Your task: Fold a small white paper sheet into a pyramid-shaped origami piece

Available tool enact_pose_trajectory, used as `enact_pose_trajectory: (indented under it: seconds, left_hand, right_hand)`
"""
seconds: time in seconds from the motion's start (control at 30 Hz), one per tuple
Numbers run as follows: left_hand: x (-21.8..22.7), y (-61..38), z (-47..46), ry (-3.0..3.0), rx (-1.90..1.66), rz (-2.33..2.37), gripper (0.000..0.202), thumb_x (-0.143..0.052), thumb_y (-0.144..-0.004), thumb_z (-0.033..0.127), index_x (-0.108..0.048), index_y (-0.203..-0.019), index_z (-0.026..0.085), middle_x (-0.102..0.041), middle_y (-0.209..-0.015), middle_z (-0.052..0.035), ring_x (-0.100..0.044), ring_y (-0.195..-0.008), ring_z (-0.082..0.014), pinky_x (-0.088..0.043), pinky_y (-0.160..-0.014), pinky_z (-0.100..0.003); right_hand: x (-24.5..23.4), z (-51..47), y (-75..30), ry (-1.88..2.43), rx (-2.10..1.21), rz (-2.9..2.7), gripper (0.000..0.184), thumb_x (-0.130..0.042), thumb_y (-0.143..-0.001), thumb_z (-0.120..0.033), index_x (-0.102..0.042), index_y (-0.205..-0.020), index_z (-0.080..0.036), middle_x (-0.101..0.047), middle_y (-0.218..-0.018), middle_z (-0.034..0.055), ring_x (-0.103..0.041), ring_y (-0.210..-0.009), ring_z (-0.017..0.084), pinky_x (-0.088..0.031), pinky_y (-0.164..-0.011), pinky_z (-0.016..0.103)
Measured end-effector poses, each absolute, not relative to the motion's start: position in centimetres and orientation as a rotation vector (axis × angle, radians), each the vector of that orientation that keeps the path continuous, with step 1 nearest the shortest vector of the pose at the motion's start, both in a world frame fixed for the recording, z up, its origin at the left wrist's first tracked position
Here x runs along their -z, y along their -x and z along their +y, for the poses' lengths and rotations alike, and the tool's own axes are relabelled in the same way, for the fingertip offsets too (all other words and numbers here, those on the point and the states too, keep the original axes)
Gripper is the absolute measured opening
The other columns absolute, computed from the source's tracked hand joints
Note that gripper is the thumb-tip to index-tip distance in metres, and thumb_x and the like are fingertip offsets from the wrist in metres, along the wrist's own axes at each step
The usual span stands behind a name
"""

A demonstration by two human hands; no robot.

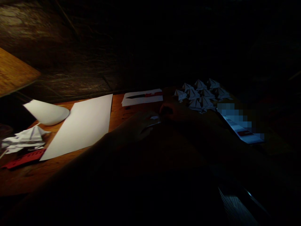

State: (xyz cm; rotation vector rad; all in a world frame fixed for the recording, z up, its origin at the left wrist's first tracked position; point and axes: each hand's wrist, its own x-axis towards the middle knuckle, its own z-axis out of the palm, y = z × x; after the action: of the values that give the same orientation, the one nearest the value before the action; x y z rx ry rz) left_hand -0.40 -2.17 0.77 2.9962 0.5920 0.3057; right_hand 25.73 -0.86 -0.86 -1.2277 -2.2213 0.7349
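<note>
Deep shadow covers both of my hands over the wooden table. My left hand is closed on a small piece of white paper, of which only a bright strip shows past the fingers. Against the paper's right end, my right hand is curled closed; whatever it grips is lost in the dark. Just beyond the hands lies a stack of white paper pieces with a red-handled knife on top. Several folded white paper shapes with pointed tops stand grouped beyond my right hand.
Left of my hands lies a large white sheet, with a curled sheet behind it. A crumpled or folded paper and a red strip-shaped object are at far left. A lit phone-like screen lies right.
</note>
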Motion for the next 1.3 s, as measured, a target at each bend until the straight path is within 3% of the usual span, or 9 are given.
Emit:
enact_pose_trajectory:
  seconds: [0.3,0.7,0.87,1.3]
  left_hand:
    - [-0.8,0.2,-2.2,-3.028,-0.277,0.611,0.045,-0.049,-0.100,0.021,-0.057,-0.144,0.021,-0.057,-0.150,-0.0116,-0.058,-0.132,-0.0287,-0.049,-0.111,-0.047]
    - [-0.3,0.2,-1.8,-3.031,-0.286,0.596,0.042,-0.049,-0.100,0.024,-0.057,-0.141,0.018,-0.056,-0.151,-0.0144,-0.059,-0.132,-0.0316,-0.052,-0.107,-0.051]
    - [0.0,0.1,-1.8,-3.005,-0.324,0.567,0.044,-0.048,-0.100,0.021,-0.055,-0.143,0.018,-0.056,-0.153,-0.0146,-0.054,-0.140,-0.0311,-0.047,-0.115,-0.054]
    - [0.2,0.3,-1.7,-2.909,-0.372,0.485,0.049,-0.048,-0.099,0.015,-0.053,-0.147,0.021,-0.059,-0.152,-0.0109,-0.056,-0.142,-0.0269,-0.049,-0.116,-0.049]
  right_hand:
    - [0.4,-1.1,-26.3,1.152,-0.827,-2.230,0.024,-0.075,-0.083,-0.029,-0.070,-0.104,-0.018,-0.073,-0.110,0.0103,-0.064,-0.086,0.020,-0.050,-0.076,0.033]
    - [0.4,-0.4,-26.9,1.116,-0.872,-2.276,0.026,-0.072,-0.082,-0.022,-0.073,-0.108,-0.019,-0.074,-0.113,0.0095,-0.067,-0.095,0.021,-0.051,-0.083,0.034]
    - [0.4,-0.6,-27.5,1.077,-0.907,-2.292,0.031,-0.070,-0.082,-0.020,-0.072,-0.113,-0.020,-0.073,-0.118,0.0097,-0.066,-0.098,0.022,-0.052,-0.086,0.035]
    - [0.0,-0.9,-27.4,1.053,-0.950,-2.297,0.039,-0.075,-0.082,-0.041,-0.073,-0.114,-0.020,-0.072,-0.115,0.0099,-0.064,-0.093,0.021,-0.053,-0.083,0.036]
